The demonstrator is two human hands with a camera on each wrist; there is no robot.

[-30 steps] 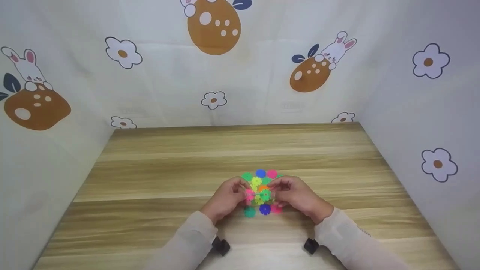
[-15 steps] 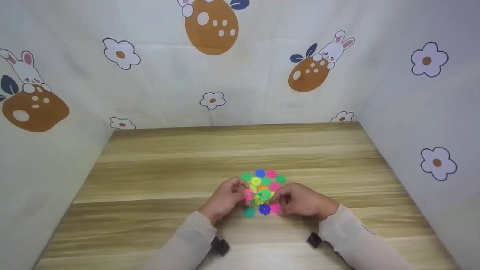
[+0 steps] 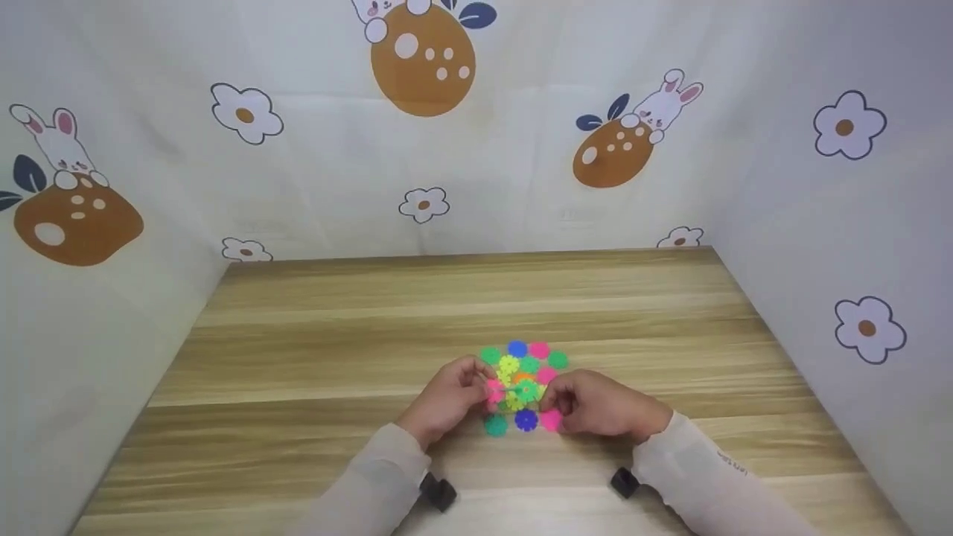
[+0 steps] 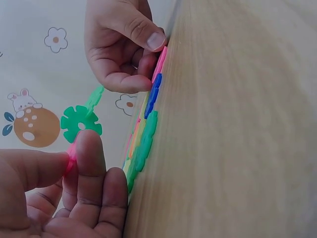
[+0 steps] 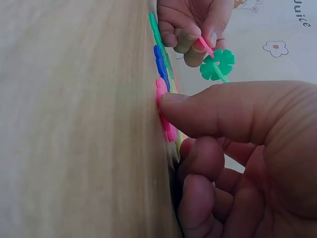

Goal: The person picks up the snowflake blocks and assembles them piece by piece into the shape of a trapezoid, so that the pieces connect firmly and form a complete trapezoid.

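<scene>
Interlocked notched discs [image 4: 69, 120] jut, pinched, from the left hand [image 3: 449, 391]. The right hand [image 3: 604, 404] touches a pink disc [image 3: 550, 422], grip unclear.

On my feed I saw bare hands [image 3: 450, 394], loose off-white fabric sleeves [image 3: 365, 480], small dark lettering [image 3: 732, 463] along the right one, and a black block-shaped device [image 3: 438, 491] beside each cuff.

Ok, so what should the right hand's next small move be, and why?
The right hand should probably lift the flat pink notched plastic disc off the wood-grain table: its thumb appears to touch that disc, while the left hand holds up joined pink and green plastic discs with a green end free.
</scene>
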